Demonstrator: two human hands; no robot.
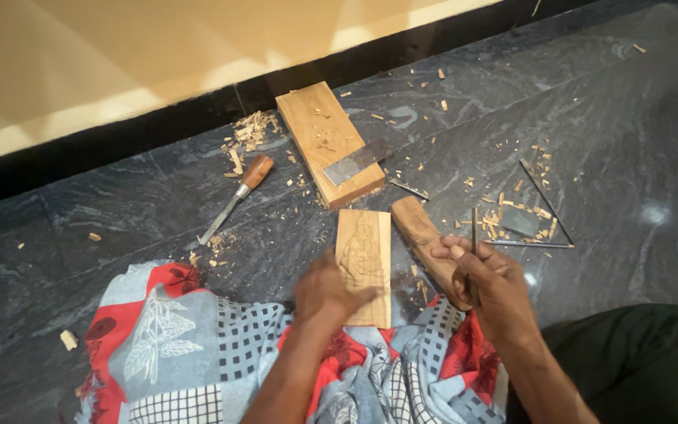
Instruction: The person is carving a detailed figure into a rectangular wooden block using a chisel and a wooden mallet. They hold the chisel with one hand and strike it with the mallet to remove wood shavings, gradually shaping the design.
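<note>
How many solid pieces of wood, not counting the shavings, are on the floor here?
3. A plain wooden block lies near the wall, a carved panel rests under the left hand, and a wooden mallet lies beside the right hand. The cloth may hide more.

Arms: bare — no sleeves, watch or rings on left hand (pixel 325 292) or right hand (pixel 490 281).
Lap: patterned cloth (pixel 198 353) — red, grey, white checks.
Right leg: dark green garment (pixel 637 361).

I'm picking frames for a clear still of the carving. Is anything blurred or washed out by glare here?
Head view: the left hand is smeared by motion blur over the carved panel, whose relief reads soft; the right hand with its thin tool is sharper; a small glare spot sits on the polished floor; the wall top left is bright and nearly featureless.
</note>
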